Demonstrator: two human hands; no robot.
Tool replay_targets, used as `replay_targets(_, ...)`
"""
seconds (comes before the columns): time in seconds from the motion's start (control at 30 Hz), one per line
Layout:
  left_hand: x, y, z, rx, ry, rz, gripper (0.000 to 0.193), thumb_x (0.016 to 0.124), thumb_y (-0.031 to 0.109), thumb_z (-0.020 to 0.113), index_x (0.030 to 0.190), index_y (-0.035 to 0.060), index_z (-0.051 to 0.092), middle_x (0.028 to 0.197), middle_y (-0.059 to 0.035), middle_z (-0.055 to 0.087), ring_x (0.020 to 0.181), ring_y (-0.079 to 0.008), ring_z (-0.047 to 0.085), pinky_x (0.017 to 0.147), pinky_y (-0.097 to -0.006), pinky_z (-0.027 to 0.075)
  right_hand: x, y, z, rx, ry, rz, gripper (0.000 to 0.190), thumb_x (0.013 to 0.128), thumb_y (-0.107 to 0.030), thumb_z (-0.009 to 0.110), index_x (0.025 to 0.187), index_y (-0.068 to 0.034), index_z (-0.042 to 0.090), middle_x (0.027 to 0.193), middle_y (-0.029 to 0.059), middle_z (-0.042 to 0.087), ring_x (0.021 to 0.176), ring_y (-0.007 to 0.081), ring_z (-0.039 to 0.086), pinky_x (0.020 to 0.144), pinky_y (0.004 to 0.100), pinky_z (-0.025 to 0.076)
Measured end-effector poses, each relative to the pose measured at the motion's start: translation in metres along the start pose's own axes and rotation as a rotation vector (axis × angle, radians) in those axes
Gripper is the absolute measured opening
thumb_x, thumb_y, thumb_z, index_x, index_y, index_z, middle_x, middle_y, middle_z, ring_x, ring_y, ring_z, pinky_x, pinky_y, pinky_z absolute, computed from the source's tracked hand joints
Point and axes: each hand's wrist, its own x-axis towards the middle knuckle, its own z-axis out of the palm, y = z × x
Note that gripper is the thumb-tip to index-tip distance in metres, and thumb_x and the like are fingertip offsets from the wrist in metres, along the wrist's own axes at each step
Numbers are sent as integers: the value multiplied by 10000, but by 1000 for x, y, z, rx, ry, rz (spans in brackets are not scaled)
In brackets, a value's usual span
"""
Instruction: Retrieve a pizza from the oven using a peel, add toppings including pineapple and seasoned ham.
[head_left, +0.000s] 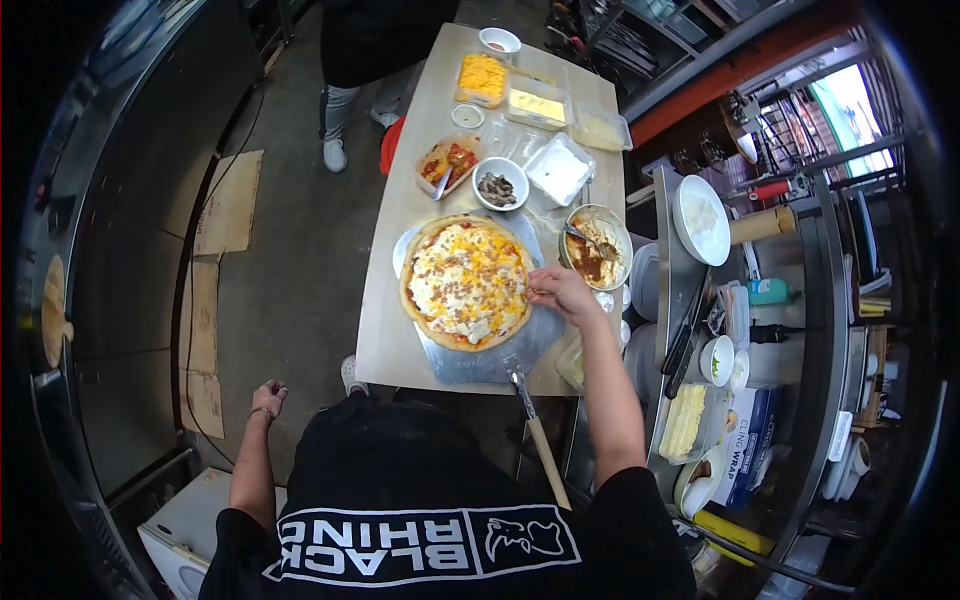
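Observation:
A round pizza (469, 281) topped with white cheese, orange shreds and small brown bits lies on a metal pizza peel (487, 367). The peel's wooden handle (547, 461) reaches past the table edge toward my body. My right hand (561, 294) is at the pizza's right rim with fingertips bunched. Whether they grip the crust or hold a bit of topping is hidden. Just beyond that hand stands a bowl of red and white sauce (598, 247) with a spoon in it. Away from the table, my left hand (270, 397) hangs over the floor, fingers curled, nothing visible in it.
Farther up the wooden table (386, 330) are a bowl of mushrooms (500, 184), a tub of red topping (448, 161), orange shredded cheese (481, 77) and a white tub (559, 171). Steel shelving (679, 315) with bowls and knives runs along the right. Another person (352, 90) stands beyond the table.

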Motion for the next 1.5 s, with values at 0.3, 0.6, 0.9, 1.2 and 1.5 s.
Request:
replay_targets(0.3,-21,-89,1,51,-47,-147,324,757,231,638,1012,32,655,969,-157,674,932,-275,645,845,-359,488,35,50,23,-110,223,-75,129,815,-4,629,934,45,616,848,100,636,679,161,631,597,248,543)
replay_targets(0.6,-19,-101,-3,-45,9,-159,312,762,227,641,999,25,657,947,-157,678,908,-272,652,824,-354,493,31,80,102,-114,194,-35,125,811,46,574,926,83,609,691,91,607,574,175,606,524,253,509)
replay_targets(0.9,-16,-91,-15,-80,46,-95,279,785,217,643,991,30,649,933,-152,677,900,-274,651,810,-359,496,93,65,139,-441,215,-246,90,829,-12,615,892,47,640,679,53,609,537,110,551,489,235,467)
replay_targets(1.2,-15,-30,-32,-66,122,56,261,797,180,631,1001,18,635,923,-159,667,866,-278,649,795,-352,498,152,33,64,-720,511,-225,138,714,-78,653,829,-67,727,734,125,687,684,205,664,670,312,518)
replay_targets(1.5,-6,45,-45,-167,154,239,240,823,119,618,1040,18,625,927,-146,672,845,-219,651,779,-316,497,152,7,74,-1008,429,-399,123,761,-88,675,860,-24,709,732,86,683,593,142,625,575,283,505)
